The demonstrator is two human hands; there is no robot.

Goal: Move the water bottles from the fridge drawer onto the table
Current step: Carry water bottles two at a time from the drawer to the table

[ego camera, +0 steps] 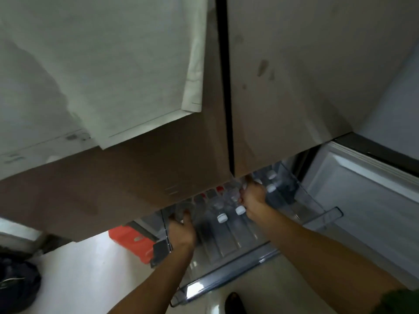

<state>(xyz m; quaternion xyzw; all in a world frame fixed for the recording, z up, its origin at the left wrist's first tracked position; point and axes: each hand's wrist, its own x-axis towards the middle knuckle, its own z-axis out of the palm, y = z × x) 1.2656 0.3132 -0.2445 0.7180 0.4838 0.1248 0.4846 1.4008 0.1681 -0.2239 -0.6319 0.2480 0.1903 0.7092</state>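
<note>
A: Start at the left; what's by the floor?
B: A dark bag [18, 284] on the pale floor; further in, a red crate [133, 242] beside the drawer; above, white paper [102, 64] taped on the brown fridge doors [283, 87]; its print is too blurred to read.
A: And the hands?
B: The left hand [182, 232] is curled around something grey and blurred at the left end of the clear fridge drawer [226, 279]; the right hand [252, 198] is closed over a bottle top deeper in.
A: The bottles?
B: Water bottles [226, 232] with white caps lie in rows inside the drawer; no label legible; the lower door [362, 200] stands open to the right.
</note>
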